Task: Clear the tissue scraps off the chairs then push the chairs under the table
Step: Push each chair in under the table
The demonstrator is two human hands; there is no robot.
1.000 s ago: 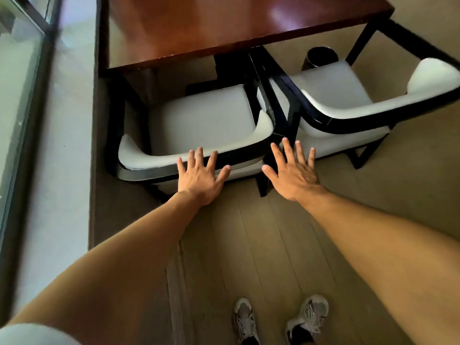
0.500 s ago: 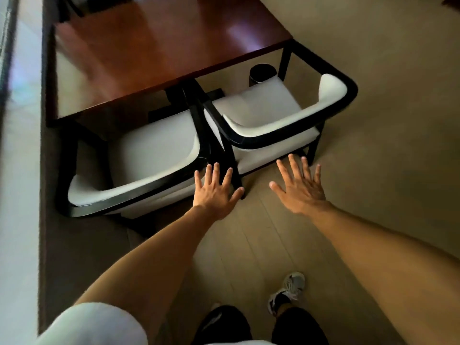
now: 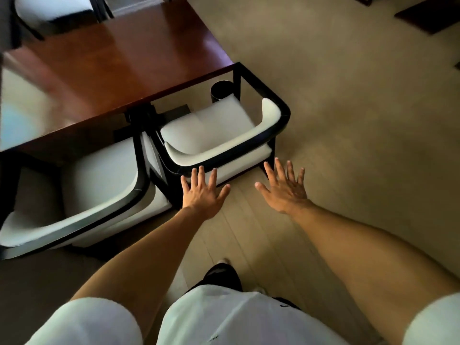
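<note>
Both hands, left [image 3: 202,192] and right [image 3: 286,190], have moved off the left chair [image 3: 99,185] toward the right chair [image 3: 219,130], each grip released. Red-brown tabletop [image 3: 112,63], beige floor [image 3: 348,120]

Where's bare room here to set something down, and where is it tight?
Free: the glossy reddish wooden tabletop, both white padded chair seats, and the beige floor right of the right-hand chair. Tight: the two chairs' black frames meet side by side, with a black cylindrical bin tucked behind.
</note>
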